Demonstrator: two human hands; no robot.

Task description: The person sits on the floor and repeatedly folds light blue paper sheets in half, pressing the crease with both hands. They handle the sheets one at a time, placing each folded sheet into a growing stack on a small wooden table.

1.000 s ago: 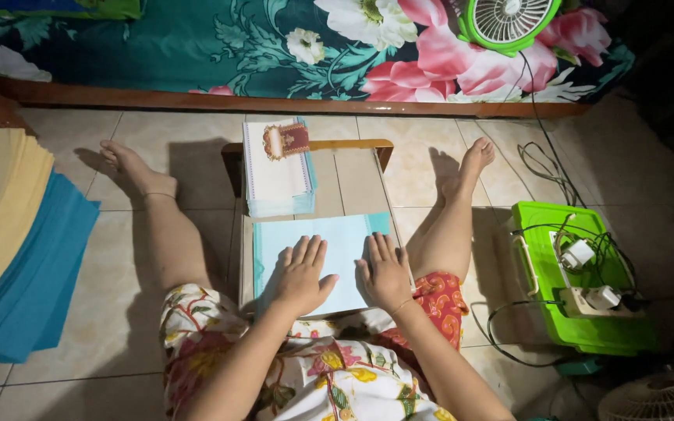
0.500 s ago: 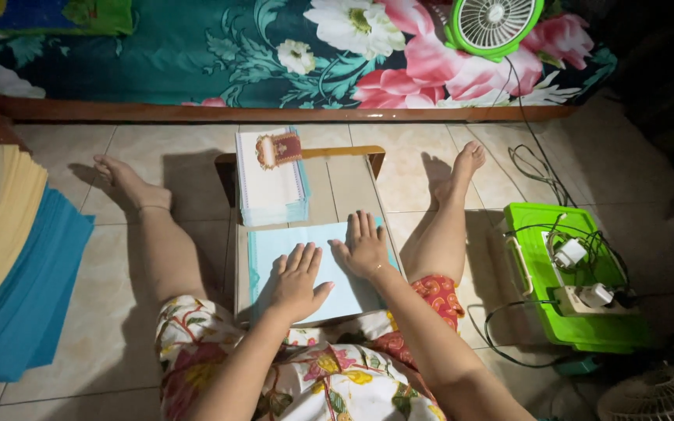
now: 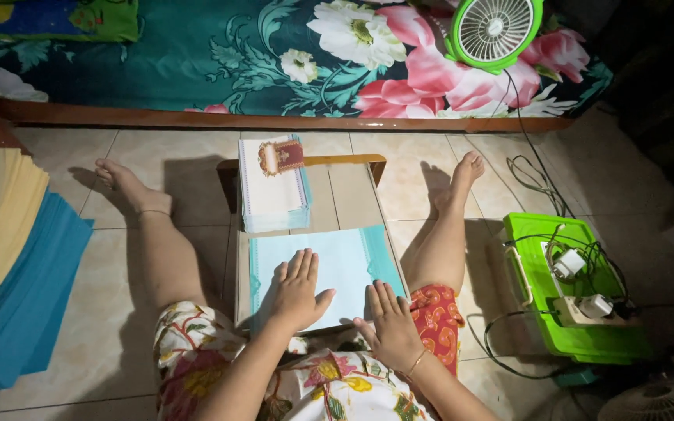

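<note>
I see my left hand (image 3: 296, 292) lying flat, palm down, on a pale blue sheet (image 3: 329, 269) that rests on the low wooden surface (image 3: 349, 195) between my outstretched legs; its fingers (image 3: 299, 265) are spread and straight, gripping nothing, only pressing the paper. My right hand (image 3: 391, 327) sits at about 4 o'clock from the left one, at the sheet's near right corner, fingers likewise extended and flat, their tips on the paper's lower edge and nothing held. At 12 o'clock from the sheet, farther along the surface, stands a stack of white cards (image 3: 273, 195) with a small dark red ornate card (image 3: 281, 156) on top. At 9 o'clock, on the tiled floor, lies a pile of yellow and blue paper (image 3: 9, 265). At 3 o'clock sits a green plastic box (image 3: 536, 281) carrying cables and a power strip, and at 1 o'clock a green fan (image 3: 494, 31) leans against the floral bedding.
</note>
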